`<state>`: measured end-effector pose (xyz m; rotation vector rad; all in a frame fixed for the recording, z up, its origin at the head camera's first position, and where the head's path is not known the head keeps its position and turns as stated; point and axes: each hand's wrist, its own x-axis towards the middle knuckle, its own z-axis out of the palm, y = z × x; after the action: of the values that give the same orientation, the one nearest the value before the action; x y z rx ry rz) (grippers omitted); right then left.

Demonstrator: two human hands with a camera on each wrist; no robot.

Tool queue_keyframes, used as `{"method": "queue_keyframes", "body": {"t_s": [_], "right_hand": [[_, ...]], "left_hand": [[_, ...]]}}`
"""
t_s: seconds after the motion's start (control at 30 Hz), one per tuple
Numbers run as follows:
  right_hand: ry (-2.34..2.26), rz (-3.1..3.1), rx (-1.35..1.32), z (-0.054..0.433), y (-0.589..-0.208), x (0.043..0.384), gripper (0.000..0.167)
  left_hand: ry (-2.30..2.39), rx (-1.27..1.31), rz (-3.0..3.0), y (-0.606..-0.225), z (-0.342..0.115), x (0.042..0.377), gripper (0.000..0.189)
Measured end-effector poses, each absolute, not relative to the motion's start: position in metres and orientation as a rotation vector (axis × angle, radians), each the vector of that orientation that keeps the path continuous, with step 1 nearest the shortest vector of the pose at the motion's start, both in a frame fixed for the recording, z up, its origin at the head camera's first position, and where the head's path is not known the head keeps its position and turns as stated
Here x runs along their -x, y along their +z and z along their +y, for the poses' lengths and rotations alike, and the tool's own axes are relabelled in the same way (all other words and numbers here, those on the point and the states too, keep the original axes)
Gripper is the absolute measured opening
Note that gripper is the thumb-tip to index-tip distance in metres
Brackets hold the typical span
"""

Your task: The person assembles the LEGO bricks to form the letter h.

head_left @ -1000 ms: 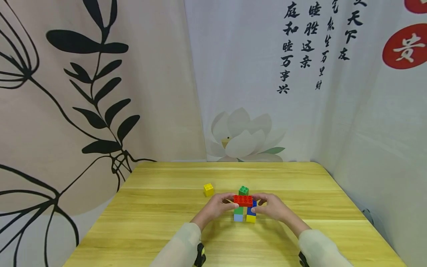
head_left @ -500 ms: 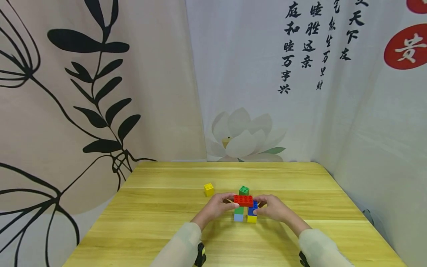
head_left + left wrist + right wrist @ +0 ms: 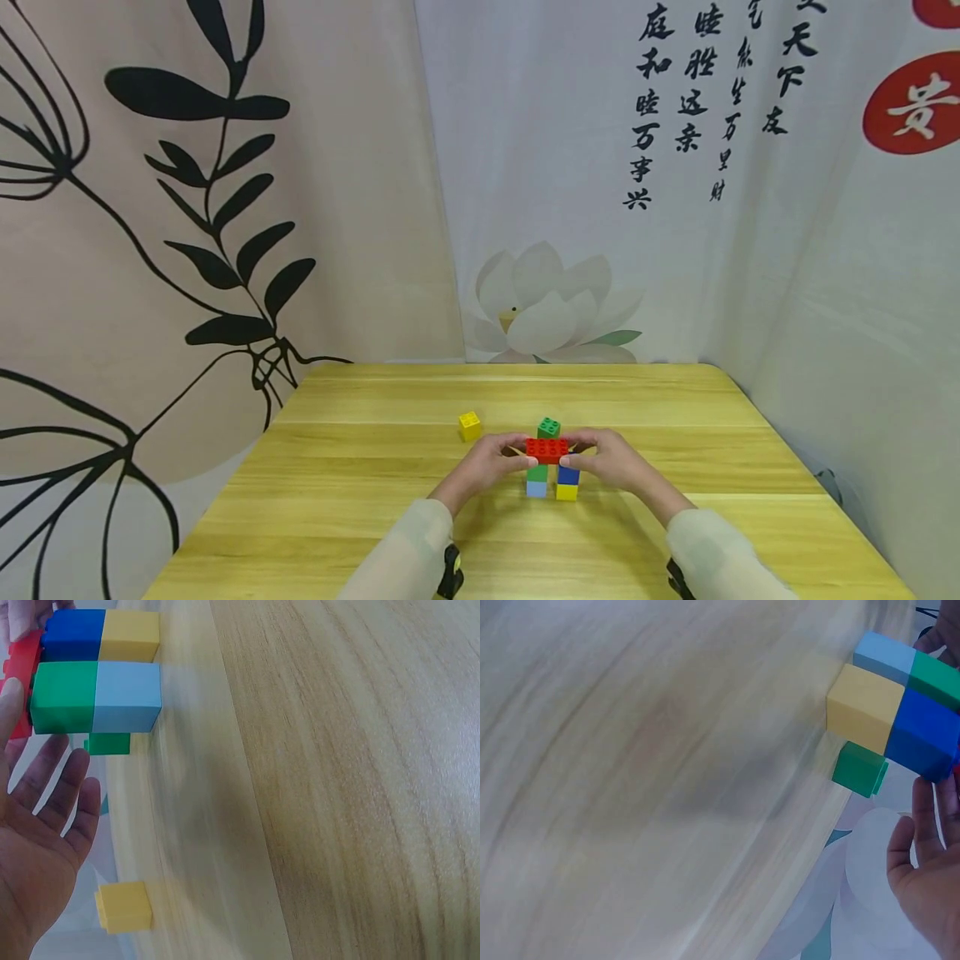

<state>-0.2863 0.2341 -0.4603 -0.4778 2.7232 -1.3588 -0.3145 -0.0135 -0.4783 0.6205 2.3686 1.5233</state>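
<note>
Right wrist cam: yellow block (image 3: 864,709) butted to blue block (image 3: 924,735). Behind that pair, light blue block (image 3: 883,656) butted to green block (image 3: 936,679). Loose green block (image 3: 859,769) just below yellow in frame. Sliver of red block (image 3: 957,771) at right edge, against blue's end. Right hand (image 3: 934,874) lower right, fingers up by blue and red, grip cropped. Left hand (image 3: 946,631) top right corner, partly hidden. Wood table (image 3: 630,780) fills the left; petal-print cloth (image 3: 877,877) past its edge.

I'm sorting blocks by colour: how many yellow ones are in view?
2. One yellow block sits directly beneath the blue block; the other yellow block stands alone on the table, farther back and to the left.
</note>
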Motion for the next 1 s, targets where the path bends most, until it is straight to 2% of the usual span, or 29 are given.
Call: {"method": "queue_keyframes", "body": {"t_s": [0.23, 0.6, 1.0], "right_hand": [[-1.358, 2.725, 0.494, 0.234, -0.464, 0.287, 0.037], [-1.37, 2.713, 0.474, 0.234, -0.469, 0.285, 0.043], [-1.401, 2.726, 0.505, 0.231, -0.475, 0.281, 0.043]], "left_hand": [[1.518, -0.636, 2.376, -0.48, -0.013, 0.316, 0.035], [1.523, -0.653, 2.411, -0.483, -0.013, 0.314, 0.03], [1.515, -0.694, 2.457, -0.487, -0.014, 0.312, 0.036]]}}
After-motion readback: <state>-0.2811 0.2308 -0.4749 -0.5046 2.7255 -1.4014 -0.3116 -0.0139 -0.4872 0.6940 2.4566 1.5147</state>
